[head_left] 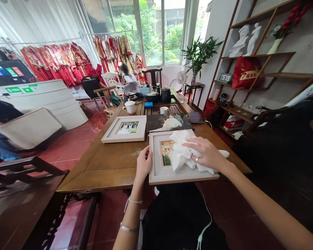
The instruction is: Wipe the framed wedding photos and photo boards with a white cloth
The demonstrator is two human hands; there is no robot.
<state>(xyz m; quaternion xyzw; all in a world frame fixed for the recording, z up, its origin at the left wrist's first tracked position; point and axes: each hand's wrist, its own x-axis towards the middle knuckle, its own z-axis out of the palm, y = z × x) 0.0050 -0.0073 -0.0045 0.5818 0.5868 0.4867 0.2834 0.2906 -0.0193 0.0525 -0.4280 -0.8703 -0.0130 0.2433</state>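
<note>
A pale wooden picture frame [184, 180] with a small photo inside lies at the near edge of the table, partly overhanging it. My left hand [145, 161] grips its left side, fingers closed round the edge. On the glass, my right hand [207, 152] presses a crumpled white cloth [181, 152], which hides the right part of the photo. A second framed photo [126, 128] lies flat farther left. Behind the near frame is a dark photo panel [167, 122] showing a white gown.
On the wooden table [101, 165] stand a white lidded cup [130, 107], a small white cup [164, 110], a blue box [148, 104] and a black canister [165, 94]. A wooden chair [28, 180] is at left, a person in dark clothes [279, 135] at right. Another person sits at the far end.
</note>
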